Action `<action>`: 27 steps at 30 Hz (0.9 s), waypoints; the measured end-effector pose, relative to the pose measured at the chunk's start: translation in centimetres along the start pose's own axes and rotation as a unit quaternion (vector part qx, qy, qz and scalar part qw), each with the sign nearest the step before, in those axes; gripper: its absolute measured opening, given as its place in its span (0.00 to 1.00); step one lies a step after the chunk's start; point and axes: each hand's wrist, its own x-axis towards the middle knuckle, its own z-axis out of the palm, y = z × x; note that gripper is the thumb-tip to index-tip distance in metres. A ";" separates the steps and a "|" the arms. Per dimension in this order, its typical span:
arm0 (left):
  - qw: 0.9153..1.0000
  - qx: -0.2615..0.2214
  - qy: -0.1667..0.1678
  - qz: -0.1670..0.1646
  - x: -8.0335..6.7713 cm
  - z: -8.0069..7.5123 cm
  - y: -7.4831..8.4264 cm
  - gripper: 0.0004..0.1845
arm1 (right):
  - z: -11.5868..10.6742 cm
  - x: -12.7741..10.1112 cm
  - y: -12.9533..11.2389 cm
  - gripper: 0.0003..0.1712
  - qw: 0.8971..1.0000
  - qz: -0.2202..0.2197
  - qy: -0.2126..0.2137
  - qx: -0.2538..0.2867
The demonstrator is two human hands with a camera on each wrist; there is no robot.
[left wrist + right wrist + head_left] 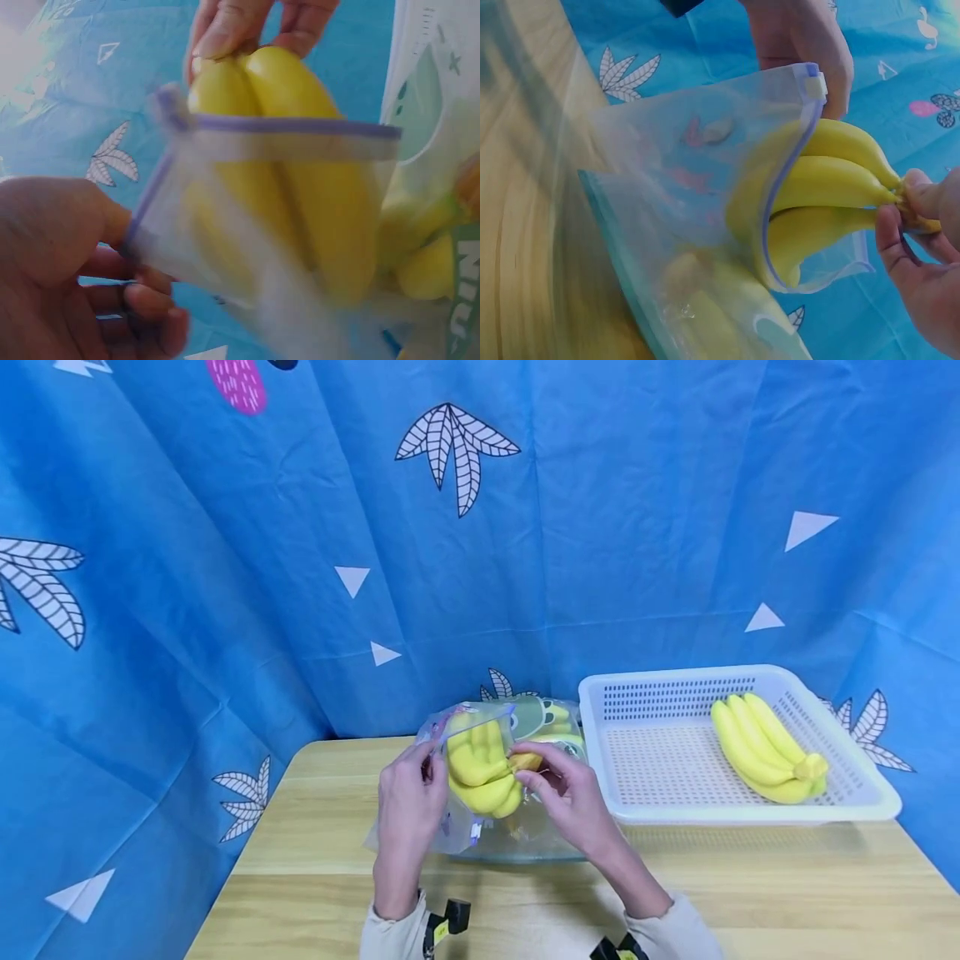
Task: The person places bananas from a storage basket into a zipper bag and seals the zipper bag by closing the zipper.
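Note:
A bunch of yellow bananas (483, 764) sits partly inside a clear zip bag (667, 127) with a purple zip edge. My right hand (572, 793) pinches the bunch by its stem, which sticks out of the bag's mouth in the right wrist view. My left hand (411, 806) grips the bag's rim on the left, thumb and fingers curled at the purple edge (292, 126). Behind and beneath lies a second clear bag (705, 322) with green print, holding more bananas (424, 270).
To the right stands a white perforated basket (738, 814) with another bunch of bananas (761, 747) in it. Everything rests on a wooden table (315, 893). A blue patterned cloth (630, 527) hangs behind the table.

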 end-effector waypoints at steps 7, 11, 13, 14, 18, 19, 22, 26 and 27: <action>0.999 -0.021 0.033 0.001 0.2 0.8 0.1 0.10 | 1.2 0.1 0.1 0.19 0.998 -0.041 -0.031 -0.040; 0.998 -0.043 0.035 -0.009 0.2 0.7 0.0 0.11 | 1.8 0.1 0.2 0.18 0.997 -0.052 -0.032 -0.038; 0.998 -0.048 0.040 -0.011 0.3 0.6 -0.1 0.12 | 1.9 0.1 0.2 0.17 0.998 -0.042 -0.034 -0.027; 0.998 -0.051 0.042 -0.011 0.3 0.5 -0.1 0.13 | 1.8 0.1 0.2 0.17 0.999 -0.035 -0.033 -0.022; 0.997 -0.059 0.044 -0.009 0.4 0.2 -0.4 0.14 | 1.6 0.1 0.2 0.16 0.999 -0.025 -0.032 -0.007; 0.997 -0.062 0.042 -0.008 0.4 0.2 -0.4 0.14 | 1.6 0.1 0.1 0.16 0.999 -0.032 -0.031 -0.011; 0.998 -0.059 0.032 -0.010 0.5 0.0 -0.5 0.10 | 1.8 0.2 0.1 0.16 0.998 -0.058 -0.031 -0.022; 0.999 -0.041 -0.008 -0.015 0.5 -0.7 -0.4 0.09 | 2.4 0.3 0.0 0.15 0.997 -0.058 -0.026 -0.035; 0.999 -0.036 -0.025 -0.018 0.4 -1.0 -0.4 0.11 | 2.5 0.3 0.1 0.15 0.998 -0.052 -0.024 -0.037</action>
